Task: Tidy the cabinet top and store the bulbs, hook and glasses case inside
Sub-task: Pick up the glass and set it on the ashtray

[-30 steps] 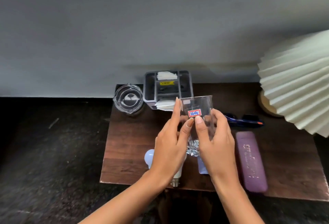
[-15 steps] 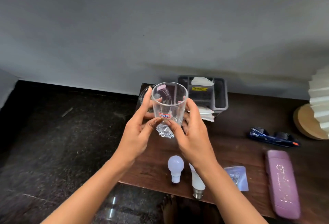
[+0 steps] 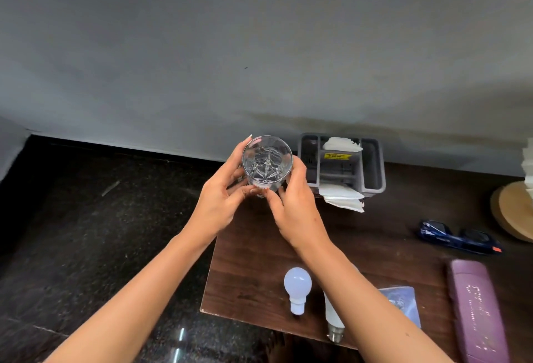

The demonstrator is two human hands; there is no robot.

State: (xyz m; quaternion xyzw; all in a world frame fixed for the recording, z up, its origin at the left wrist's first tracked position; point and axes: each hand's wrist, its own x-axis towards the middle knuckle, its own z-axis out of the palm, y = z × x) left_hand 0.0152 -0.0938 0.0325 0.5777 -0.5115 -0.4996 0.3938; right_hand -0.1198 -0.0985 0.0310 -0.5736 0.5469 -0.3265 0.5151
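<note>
the left hand [image 3: 219, 204] curls round the left side of a clear drinking glass [image 3: 266, 162], fingers up along its wall and thumb pressed near the base, so it is closed on the glass. the glass tips its mouth toward the camera, the cut star of its base showing through. the left forearm comes in from the lower left, out over the dark floor [image 3: 86, 233]. the right hand [image 3: 297, 209] grips the right side of the same glass in a matching hold, thumb meeting the left thumb low on the front; its forearm runs in from the lower right across the wooden cabinet top [image 3: 253, 261].

below the right wrist, near the front edge of the top, a round white bulb [image 3: 297, 287] lies cap toward the camera. just right of it a longer white bulb [image 3: 331, 319] is partly hidden under the right forearm, its metal cap at the edge. right of that arm lies a small clear packet [image 3: 402, 302]; its contents are too blurred to tell.

just right of the glass stands a grey organiser [image 3: 375, 166] with white tissues and a yellow label too small to read. further right lie dark blue glasses [image 3: 458, 237], and below them a purple glasses case [image 3: 478, 310] with pale writing that cannot be read. a wooden lamp base [image 3: 513, 212] sits at the far right.
</note>
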